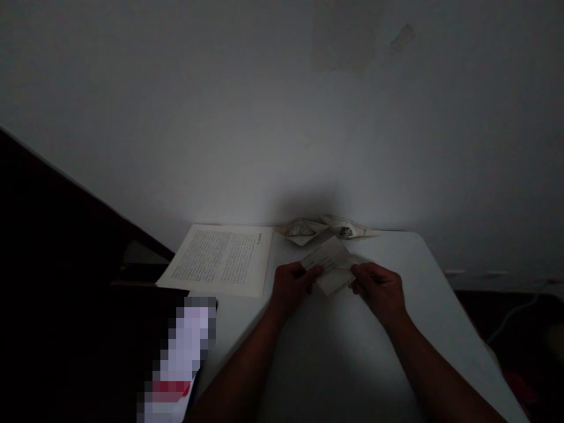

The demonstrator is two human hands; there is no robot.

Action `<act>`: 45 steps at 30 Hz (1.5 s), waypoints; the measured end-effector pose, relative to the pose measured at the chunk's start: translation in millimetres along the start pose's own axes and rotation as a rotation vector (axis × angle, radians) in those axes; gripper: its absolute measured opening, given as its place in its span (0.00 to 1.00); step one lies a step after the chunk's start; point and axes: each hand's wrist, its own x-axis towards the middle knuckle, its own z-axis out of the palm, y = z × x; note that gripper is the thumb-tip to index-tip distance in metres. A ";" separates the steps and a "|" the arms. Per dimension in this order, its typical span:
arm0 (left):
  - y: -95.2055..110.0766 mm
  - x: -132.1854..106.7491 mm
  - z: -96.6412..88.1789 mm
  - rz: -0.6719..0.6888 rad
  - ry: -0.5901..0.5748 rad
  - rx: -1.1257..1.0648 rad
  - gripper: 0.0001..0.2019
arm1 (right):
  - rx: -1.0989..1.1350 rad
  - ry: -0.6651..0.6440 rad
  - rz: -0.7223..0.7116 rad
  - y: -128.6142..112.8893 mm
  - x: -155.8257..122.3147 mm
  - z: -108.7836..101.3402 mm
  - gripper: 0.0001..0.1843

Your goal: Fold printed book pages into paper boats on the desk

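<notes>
A small folded piece of printed paper (pixel 331 265) is held between both my hands just above the white table (pixel 343 352). My left hand (pixel 291 285) pinches its left edge with fingers closed. At the paper's right edge my right hand (pixel 379 288) grips it, fingers curled. The scene is dim.
A stack of printed pages (pixel 220 258) lies at the table's left rear. Two folded paper shapes (pixel 326 229) sit by the wall behind my hands. A blurred white and red object (pixel 180 358) lies at the left front. Dark furniture fills the left side.
</notes>
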 end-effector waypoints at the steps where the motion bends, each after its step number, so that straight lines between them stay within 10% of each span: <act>1: 0.0 0.0 0.0 -0.001 -0.002 -0.011 0.22 | 0.002 0.000 -0.005 -0.5 0.0 0.0 0.14; 45: 2.4 -1.6 0.0 0.012 -0.004 0.000 0.21 | 0.009 0.001 0.010 1.1 -0.1 -0.1 0.14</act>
